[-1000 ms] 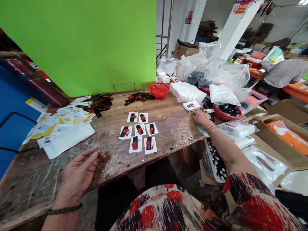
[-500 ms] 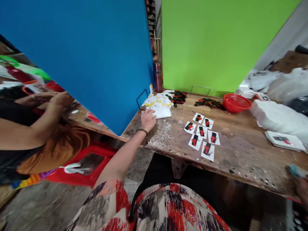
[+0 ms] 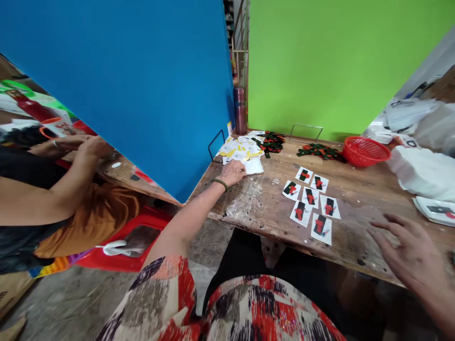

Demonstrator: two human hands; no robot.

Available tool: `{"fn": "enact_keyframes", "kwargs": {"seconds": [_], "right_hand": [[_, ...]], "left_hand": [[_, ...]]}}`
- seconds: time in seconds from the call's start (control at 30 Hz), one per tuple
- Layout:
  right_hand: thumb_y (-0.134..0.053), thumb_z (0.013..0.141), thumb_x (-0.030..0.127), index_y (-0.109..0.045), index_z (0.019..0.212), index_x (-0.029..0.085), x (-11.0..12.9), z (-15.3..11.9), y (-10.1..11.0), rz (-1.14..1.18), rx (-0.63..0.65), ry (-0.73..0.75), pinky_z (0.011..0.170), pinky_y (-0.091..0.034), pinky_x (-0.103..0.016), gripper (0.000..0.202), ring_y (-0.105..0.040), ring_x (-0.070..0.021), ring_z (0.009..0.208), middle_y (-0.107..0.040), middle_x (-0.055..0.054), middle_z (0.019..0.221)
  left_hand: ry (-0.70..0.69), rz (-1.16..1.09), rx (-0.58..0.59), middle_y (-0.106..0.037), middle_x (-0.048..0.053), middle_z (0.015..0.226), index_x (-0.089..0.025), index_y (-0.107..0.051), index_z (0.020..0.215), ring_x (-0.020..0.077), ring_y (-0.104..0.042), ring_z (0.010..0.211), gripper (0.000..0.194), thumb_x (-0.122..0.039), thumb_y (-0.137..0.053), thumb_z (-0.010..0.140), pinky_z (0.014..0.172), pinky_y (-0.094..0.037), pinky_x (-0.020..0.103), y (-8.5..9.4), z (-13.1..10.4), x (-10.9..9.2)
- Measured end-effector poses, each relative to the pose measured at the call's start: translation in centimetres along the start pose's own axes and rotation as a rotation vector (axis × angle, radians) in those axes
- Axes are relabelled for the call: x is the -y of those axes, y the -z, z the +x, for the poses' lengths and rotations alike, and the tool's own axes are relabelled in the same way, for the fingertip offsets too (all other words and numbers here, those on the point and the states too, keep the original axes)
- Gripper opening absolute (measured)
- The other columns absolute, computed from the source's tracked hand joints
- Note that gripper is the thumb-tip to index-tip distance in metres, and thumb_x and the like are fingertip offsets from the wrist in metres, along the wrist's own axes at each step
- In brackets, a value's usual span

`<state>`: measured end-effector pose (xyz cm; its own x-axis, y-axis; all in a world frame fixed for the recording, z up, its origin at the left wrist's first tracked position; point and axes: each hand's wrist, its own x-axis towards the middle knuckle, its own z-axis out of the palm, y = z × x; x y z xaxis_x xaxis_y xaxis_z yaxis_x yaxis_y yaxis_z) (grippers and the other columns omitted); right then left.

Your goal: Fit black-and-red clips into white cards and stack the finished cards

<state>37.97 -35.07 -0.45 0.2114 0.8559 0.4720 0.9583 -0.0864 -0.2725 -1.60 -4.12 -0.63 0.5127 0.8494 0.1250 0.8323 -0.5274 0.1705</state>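
My left hand (image 3: 232, 173) is at the left of the table, its fingers bent together on the near left edge of a white card stack (image 3: 254, 166). How many cards it grips is hidden. Over the table's right part my right hand (image 3: 408, 248) hangs open, fingers apart and nothing in them. Between my hands lie several small white cards (image 3: 322, 229), each bearing a black strip and a red T-shaped piece. Behind my left hand are loose white and yellow papers (image 3: 241, 148) and a pile of black and red pieces (image 3: 272, 142).
A second black-and-red pile (image 3: 320, 151) lies beside a red basket (image 3: 366, 151). Blue (image 3: 124, 85) and green (image 3: 337, 66) panels wall the table (image 3: 249, 199). A bottle (image 3: 240, 111) stands in the corner. White bags and a card pile (image 3: 435, 209) are at right. Another person's arm (image 3: 74, 168) is at left.
My right hand has come in from the right edge and is now open, without the bluish thing near it before. My left fingers have drawn together at the white stack. The view has shifted.
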Motion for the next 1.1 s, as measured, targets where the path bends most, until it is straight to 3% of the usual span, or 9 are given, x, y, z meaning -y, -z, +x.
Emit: {"fn": "enact_keyframes", "kwargs": {"seconds": [0.17, 0.23, 0.33, 0.43, 0.53, 0.67, 0.77, 0.93, 1.1], "right_hand": [[-0.054, 0.089, 0.048, -0.068, 0.095, 0.033, 9.3, 2.0, -3.6, 0.288, 0.028, 0.123, 0.094, -0.052, -0.053, 0.021, -0.062, -0.0302, 0.112, -0.062, -0.011, 0.121], [-0.054, 0.091, 0.040, -0.068, 0.096, 0.032, 12.3, 2.4, -5.0, 0.384, 0.075, 0.169, 0.096, -0.052, -0.051, 0.017, -0.061, -0.0288, 0.113, -0.062, -0.010, 0.120], [-0.054, 0.092, 0.032, -0.067, 0.096, 0.029, 15.6, 2.6, -6.9, 0.507, 0.132, 0.225, 0.097, -0.051, -0.050, 0.013, -0.061, -0.0272, 0.114, -0.062, -0.010, 0.119], [-0.054, 0.092, 0.027, -0.065, 0.095, 0.026, 17.7, 2.4, -8.2, 0.581, 0.187, 0.242, 0.097, -0.052, -0.046, 0.012, -0.061, -0.0251, 0.114, -0.061, -0.010, 0.120], [-0.053, 0.093, 0.026, -0.066, 0.094, 0.025, 19.1, 2.0, -8.8, 0.610, 0.229, 0.239, 0.096, -0.052, -0.044, 0.013, -0.061, -0.0234, 0.111, -0.061, -0.010, 0.119], [-0.054, 0.094, 0.026, -0.066, 0.093, 0.024, 20.0, 1.6, -8.8, 0.642, 0.263, 0.237, 0.095, -0.052, -0.041, 0.013, -0.062, -0.0221, 0.109, -0.062, -0.009, 0.118], [-0.054, 0.095, 0.025, -0.066, 0.093, 0.022, 20.2, 1.2, -8.7, 0.658, 0.277, 0.210, 0.095, -0.051, -0.040, 0.012, -0.062, -0.0215, 0.107, -0.062, -0.010, 0.116], [-0.055, 0.094, 0.025, -0.066, 0.094, 0.022, 20.0, 0.8, -9.3, 0.686, 0.277, 0.168, 0.093, -0.051, -0.041, 0.011, -0.062, -0.0222, 0.106, -0.062, -0.009, 0.114], [-0.059, 0.087, 0.024, -0.057, 0.123, 0.022, 19.8, 2.7, -9.9, 0.676, 0.047, 0.075, 0.087, -0.055, -0.041, 0.036, -0.057, -0.0253, 0.113, -0.055, -0.013, 0.126]], "left_hand": [[-0.036, -0.018, -0.074, -0.068, 0.012, 0.120, -0.018, -0.071, 0.114, 0.0258, -0.056, 0.114, 0.034, -0.034, -0.059, 0.087, 0.097, -0.043, 0.037, -0.6, -0.5, -0.1], [-0.065, -0.004, -0.071, -0.069, 0.012, 0.117, -0.017, -0.073, 0.109, 0.0264, -0.056, 0.114, 0.031, -0.033, -0.059, 0.086, 0.099, -0.041, 0.040, -0.9, -0.6, -0.3], [-0.038, 0.024, -0.055, -0.071, 0.014, 0.103, -0.016, -0.074, 0.091, 0.0265, -0.059, 0.106, 0.023, -0.023, -0.052, 0.088, 0.094, -0.042, 0.040, -1.2, -0.7, -0.4], [-0.030, 0.019, -0.092, -0.069, 0.015, 0.108, -0.014, -0.071, 0.101, 0.0252, -0.059, 0.106, 0.027, -0.019, -0.048, 0.089, 0.092, -0.042, 0.038, -1.3, -0.8, -0.5], [-0.085, 0.013, -0.108, -0.067, 0.014, 0.117, -0.014, -0.069, 0.110, 0.0256, -0.057, 0.110, 0.029, -0.026, -0.052, 0.089, 0.096, -0.040, 0.039, -1.4, -0.8, -0.6], [-0.074, 0.032, -0.064, -0.070, 0.014, 0.101, -0.016, -0.071, 0.091, 0.0274, -0.060, 0.102, 0.026, -0.026, -0.048, 0.091, 0.091, -0.041, 0.041, -1.6, -0.5, -0.9], [-0.056, 0.029, -0.087, -0.069, 0.014, 0.100, -0.016, -0.069, 0.094, 0.0268, -0.060, 0.099, 0.025, -0.020, -0.045, 0.091, 0.085, -0.042, 0.039, -1.6, -0.3, -0.8], [-0.083, 0.076, -0.261, -0.066, 0.017, 0.104, -0.016, -0.065, 0.099, 0.0286, -0.058, 0.100, 0.031, -0.011, -0.036, 0.091, 0.086, -0.041, 0.040, -0.8, -0.7, -0.2], [-0.345, 0.010, -0.415, -0.066, 0.014, 0.096, -0.017, -0.062, 0.094, 0.0272, -0.058, 0.095, 0.029, -0.010, -0.035, 0.093, 0.086, -0.043, 0.039, 0.9, -3.8, -1.8]]}}
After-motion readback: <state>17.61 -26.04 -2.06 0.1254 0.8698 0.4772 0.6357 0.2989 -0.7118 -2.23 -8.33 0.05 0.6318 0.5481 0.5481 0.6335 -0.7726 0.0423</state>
